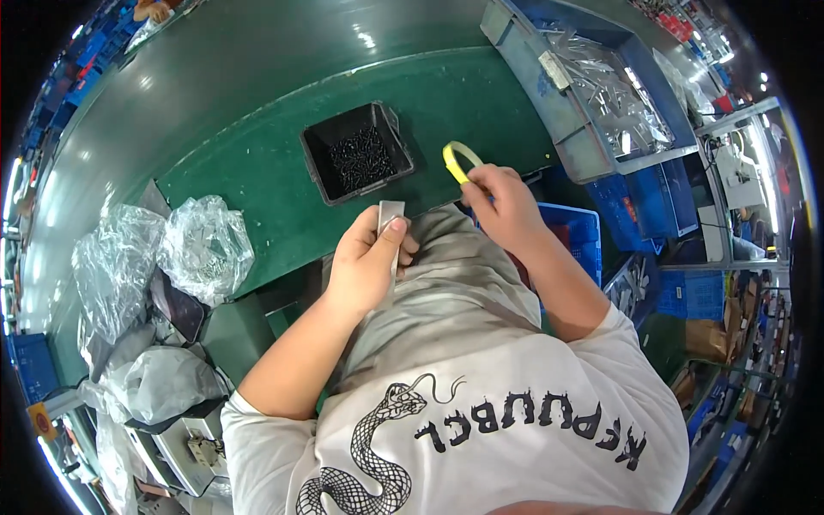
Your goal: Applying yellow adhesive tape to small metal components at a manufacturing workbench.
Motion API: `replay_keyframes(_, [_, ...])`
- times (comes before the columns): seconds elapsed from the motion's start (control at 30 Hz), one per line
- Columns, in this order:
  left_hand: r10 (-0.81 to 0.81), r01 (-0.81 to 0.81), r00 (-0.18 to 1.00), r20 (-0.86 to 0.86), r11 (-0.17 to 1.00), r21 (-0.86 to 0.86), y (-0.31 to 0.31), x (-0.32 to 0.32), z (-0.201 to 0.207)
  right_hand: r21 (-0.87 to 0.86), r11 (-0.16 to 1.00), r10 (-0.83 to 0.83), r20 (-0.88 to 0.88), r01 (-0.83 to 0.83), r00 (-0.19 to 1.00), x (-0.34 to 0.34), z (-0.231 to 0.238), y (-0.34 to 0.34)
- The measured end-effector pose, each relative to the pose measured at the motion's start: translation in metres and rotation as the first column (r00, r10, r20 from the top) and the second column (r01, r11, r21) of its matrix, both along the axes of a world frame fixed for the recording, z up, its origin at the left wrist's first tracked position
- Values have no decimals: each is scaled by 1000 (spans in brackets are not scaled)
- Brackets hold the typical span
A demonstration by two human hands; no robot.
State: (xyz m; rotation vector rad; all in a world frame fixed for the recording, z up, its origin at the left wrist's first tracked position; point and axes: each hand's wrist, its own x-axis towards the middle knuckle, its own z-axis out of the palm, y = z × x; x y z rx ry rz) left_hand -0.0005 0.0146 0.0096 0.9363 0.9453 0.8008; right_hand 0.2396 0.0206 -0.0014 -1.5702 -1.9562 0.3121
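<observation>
At five o'clock from the black bin (348, 126), the left hand (367, 257) pinches a grey strip (391, 211); at three o'clock, the right hand (508, 202) grips a yellow loop (451, 163). A firm, level pinch should best steady the strip.

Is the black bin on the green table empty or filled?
Not empty: many small black parts cover much of the floor of the black bin.

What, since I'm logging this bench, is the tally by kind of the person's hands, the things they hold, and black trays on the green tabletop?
Hands: 2 (left hand, right hand)
Flat grey piece, in the left: 1
Yellow curved band, in the right: 1
Black tray: 1
Total: 5
</observation>
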Motion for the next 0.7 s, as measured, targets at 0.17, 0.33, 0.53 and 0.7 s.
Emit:
replay_keyframes(0.17, [-112,112,994,5,994,7,-1,1,-7,-82,971,178,-381,-225,907,-4,20,-37])
replay_keyframes(0.33, [-177,192,980,-93,964,185,-7,3,-2,-65,945,274,-379,-320,884,-7,27,-47])
replay_keyframes(0.53, [-183,188,982,-44,964,187,-10,4,-2,-101,945,251,-390,-312,886,-14,34,-46])
replay_keyframes(0.7, [-183,199,979,-90,953,228,-13,4,0,-134,942,232,-404,-308,885,-15,32,-48])
